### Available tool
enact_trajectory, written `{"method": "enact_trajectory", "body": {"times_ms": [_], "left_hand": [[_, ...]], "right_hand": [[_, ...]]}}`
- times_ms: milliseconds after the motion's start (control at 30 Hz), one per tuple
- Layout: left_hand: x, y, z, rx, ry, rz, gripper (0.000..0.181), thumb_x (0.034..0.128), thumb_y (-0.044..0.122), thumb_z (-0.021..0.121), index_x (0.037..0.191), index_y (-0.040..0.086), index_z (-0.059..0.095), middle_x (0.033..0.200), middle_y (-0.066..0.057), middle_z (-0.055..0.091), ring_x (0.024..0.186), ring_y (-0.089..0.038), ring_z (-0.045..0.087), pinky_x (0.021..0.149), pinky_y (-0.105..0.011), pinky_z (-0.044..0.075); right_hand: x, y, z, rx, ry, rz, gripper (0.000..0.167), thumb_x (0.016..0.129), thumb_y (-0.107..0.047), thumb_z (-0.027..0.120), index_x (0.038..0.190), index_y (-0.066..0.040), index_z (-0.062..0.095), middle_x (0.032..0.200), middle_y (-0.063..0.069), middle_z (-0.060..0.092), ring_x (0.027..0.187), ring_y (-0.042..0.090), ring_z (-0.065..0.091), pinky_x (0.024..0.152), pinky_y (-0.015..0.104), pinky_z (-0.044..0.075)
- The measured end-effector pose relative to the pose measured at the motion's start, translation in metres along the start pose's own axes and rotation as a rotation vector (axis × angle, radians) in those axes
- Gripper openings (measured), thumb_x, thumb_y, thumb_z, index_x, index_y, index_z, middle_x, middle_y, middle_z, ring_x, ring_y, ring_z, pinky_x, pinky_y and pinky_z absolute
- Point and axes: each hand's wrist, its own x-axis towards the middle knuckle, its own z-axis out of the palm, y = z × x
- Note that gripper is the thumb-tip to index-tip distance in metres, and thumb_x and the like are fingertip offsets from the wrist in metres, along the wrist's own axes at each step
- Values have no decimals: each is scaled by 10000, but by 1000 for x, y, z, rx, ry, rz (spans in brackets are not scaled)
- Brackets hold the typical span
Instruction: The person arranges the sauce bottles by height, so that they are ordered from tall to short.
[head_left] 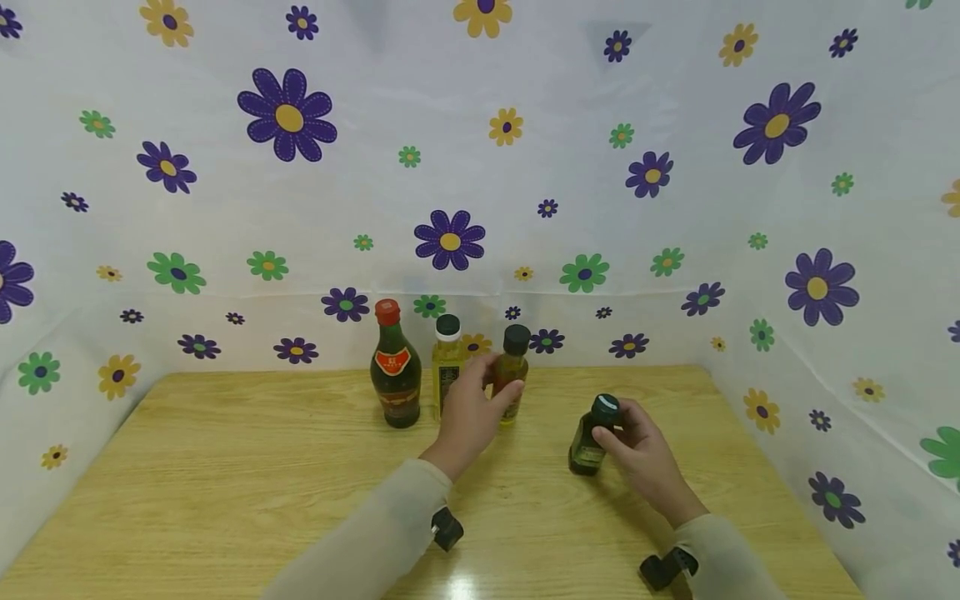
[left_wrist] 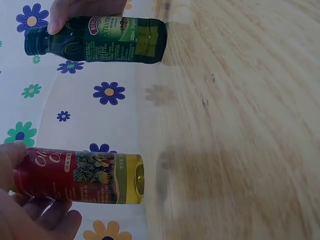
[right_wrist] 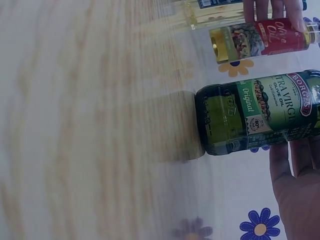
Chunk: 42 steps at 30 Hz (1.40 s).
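Observation:
My left hand [head_left: 467, 414] grips a small olive oil bottle [head_left: 513, 367] with a black cap, red label and yellow oil. In the left wrist view, a narrow gap shows between that bottle's base [left_wrist: 134, 178] and the table. Farther right, my right hand [head_left: 651, 465] holds a dark green Borges olive oil bottle [head_left: 587, 450] near its neck, thumb on the near side. The green bottle leans a little in the head view; its base [right_wrist: 215, 120] meets its reflection on the tabletop in the right wrist view.
Left of my left hand stands a clear bottle [head_left: 447, 358] of yellow oil with a dark cap, partly covered by the hand. A dark bottle with a red cap [head_left: 396, 383] is beside it. The wooden table [head_left: 247, 475] backs onto a flowered cloth [head_left: 375, 200].

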Motion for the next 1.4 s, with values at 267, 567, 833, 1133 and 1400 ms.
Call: {"method": "enact_trajectory", "body": {"times_ms": [267,567,833,1133,1400], "left_hand": [[1,-3,3,1,-5,-34,462,993,320,720,1401,158,577,1234,-6,656,1115,-184,648,962,-387,562],[3,-8,8,35,-23,-67,474,1001,327,709,1421,171,555,1282,-27,656,1153,-197,644,964,-385,562],[3,-10,5,36,0,-67,483,1023,330,673,1447,146,532,1323,-45,646,1200,-218,638,993,-411,551],[1,-9,8,63,14,-100,528,1031,351,653,1493,149,500,1386,-60,624,1260,-246,612,1028,-439,530],[0,-10,8,16,17,-116,615,1012,313,694,1538,132,432,1452,-91,581,1340,-282,561,1077,-462,495]], "right_hand": [[-1,0,0,5,-8,-16,331,1045,-81,613,1340,26,509,1194,48,618,1059,85,660,883,216,559],[-5,1,-1,20,3,-29,302,1041,-50,606,1316,32,510,1191,27,615,1062,84,657,878,213,561],[-2,3,2,22,1,-35,309,1040,-49,607,1320,35,505,1196,22,615,1068,82,657,886,214,560],[-3,2,3,0,16,-32,303,1041,-63,612,1316,23,517,1192,-7,619,1062,71,654,876,215,562],[-5,0,4,1,30,-39,290,1038,-57,614,1302,31,530,1189,-21,633,1079,61,655,892,206,555]]}}
